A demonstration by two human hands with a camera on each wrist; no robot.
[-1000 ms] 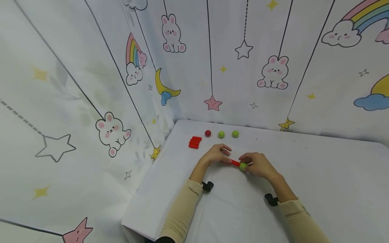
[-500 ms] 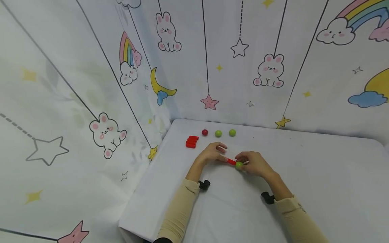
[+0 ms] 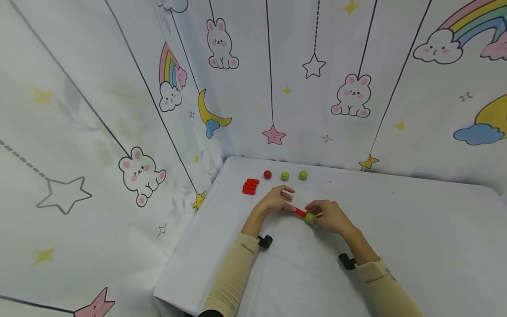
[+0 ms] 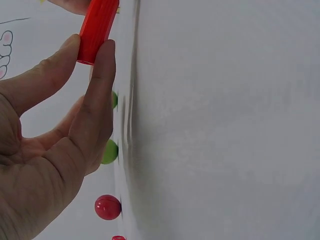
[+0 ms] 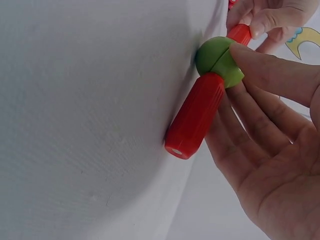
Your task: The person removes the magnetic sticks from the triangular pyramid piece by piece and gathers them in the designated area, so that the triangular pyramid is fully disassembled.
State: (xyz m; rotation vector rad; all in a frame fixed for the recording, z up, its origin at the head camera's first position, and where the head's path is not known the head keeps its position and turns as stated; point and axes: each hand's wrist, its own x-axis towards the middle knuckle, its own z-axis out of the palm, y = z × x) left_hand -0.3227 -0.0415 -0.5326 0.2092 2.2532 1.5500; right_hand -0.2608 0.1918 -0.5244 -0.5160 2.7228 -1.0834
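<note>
In the head view, my left hand [image 3: 275,200] pinches one end of a red rod [image 3: 300,212] between thumb and finger. The left wrist view shows that grip on the ribbed red rod [image 4: 97,32] close up. My right hand [image 3: 330,215] holds a green ball [image 3: 310,219] at the rod's other end, thumb on top of it. In the right wrist view, a second red rod [image 5: 195,117] with a metal dot in its tip sticks out from the green ball [image 5: 212,55], opposite the rod in the left hand. These parts are low over the white table.
Several red rods [image 3: 250,186] lie side by side at the table's back left. Behind them in a row sit a red ball [image 3: 267,175], a green ball [image 3: 284,175] and another green ball [image 3: 303,175]. A printed white curtain [image 3: 245,101] hangs along the table's back and left.
The head view has shifted a little. Both hands keep their hold on the rod and ball, with hardly any movement over the table.
</note>
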